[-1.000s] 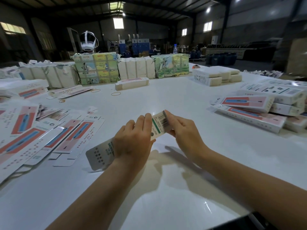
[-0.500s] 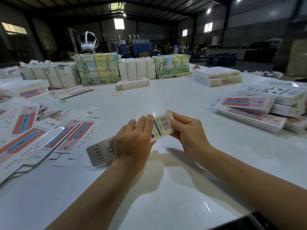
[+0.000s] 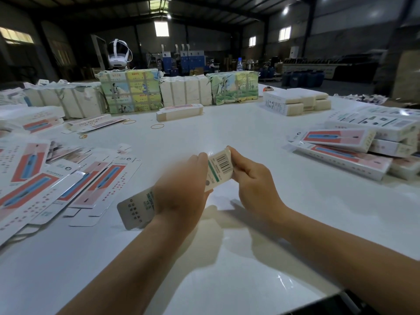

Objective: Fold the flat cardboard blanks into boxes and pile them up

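Blank (image 3: 218, 171): white, barcoded, green stripe, held by 2 hands.

Tabletop (image 3: 227, 123): glossy white. Flat blanks (image 3: 95, 185), left edge: white, pink-red panel, blue stripe. Held box (image 3: 220, 169): white, green band, black barcode.

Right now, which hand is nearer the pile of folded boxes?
Right. The right hand pinches the blank's barcode end, on the side toward the pile of folded boxes at the table's right edge. The left hand grips the blank's middle, farther away.
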Demonstrator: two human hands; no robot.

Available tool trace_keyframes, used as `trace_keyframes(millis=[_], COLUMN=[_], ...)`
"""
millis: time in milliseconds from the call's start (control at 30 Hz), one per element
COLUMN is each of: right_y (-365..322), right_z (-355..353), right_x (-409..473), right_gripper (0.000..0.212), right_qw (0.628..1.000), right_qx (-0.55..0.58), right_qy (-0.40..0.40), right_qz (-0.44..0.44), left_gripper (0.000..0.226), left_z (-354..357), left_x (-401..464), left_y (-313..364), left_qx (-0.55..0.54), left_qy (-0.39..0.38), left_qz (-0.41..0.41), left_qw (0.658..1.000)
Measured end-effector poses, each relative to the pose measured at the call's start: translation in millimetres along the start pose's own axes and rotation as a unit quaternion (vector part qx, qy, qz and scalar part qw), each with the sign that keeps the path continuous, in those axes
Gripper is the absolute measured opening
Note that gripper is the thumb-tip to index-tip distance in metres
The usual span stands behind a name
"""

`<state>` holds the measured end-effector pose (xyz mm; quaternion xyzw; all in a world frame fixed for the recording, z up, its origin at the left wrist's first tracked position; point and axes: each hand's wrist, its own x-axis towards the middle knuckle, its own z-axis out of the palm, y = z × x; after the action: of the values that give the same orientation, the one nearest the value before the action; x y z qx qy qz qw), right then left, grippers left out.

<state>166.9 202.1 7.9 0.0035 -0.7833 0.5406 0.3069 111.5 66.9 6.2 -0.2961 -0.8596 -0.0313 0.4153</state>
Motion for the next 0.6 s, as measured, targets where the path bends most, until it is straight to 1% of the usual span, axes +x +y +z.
trace_keyframes(millis=[167,233,300,400,500,600], right_y=[-6,-9,-8,-3,1,0], right_z=[0,0,1,4,5,4], right_x=[-4,-4,-4,-4,-6,-5], right_gripper=[0.032,0.028,0.03,0.039,0.046,0.059], right_qw=[0.995,0.99,0.984,0.978,0.98,0.985], right_qx=[-0.048,-0.076,-0.122,-0.172,-0.173,-0.152], right_qy=[0.002,0.004,0.011,0.019,0.003,-0.051], right_qz=[-0.085,-0.117,-0.13,-0.118,-0.096,-0.066], left_gripper=[0.072,0.073,0.071,0.064,0.065,0.071], left_z=[-6,-8,-10,-12,-13,-16], left_x=[0,1,1,1,1,2], left_y=[2,3,4,6,5,-4], left_qx=[-0.009,-0.005,-0.003,0.003,0.001,-0.019], left_qy=[0.002,0.007,0.004,-0.015,-0.038,-0.069], left_qz=[-0.008,-0.009,-0.009,-0.011,-0.008,0.003], left_qw=[1.0,1.0,1.0,1.0,0.999,0.997])
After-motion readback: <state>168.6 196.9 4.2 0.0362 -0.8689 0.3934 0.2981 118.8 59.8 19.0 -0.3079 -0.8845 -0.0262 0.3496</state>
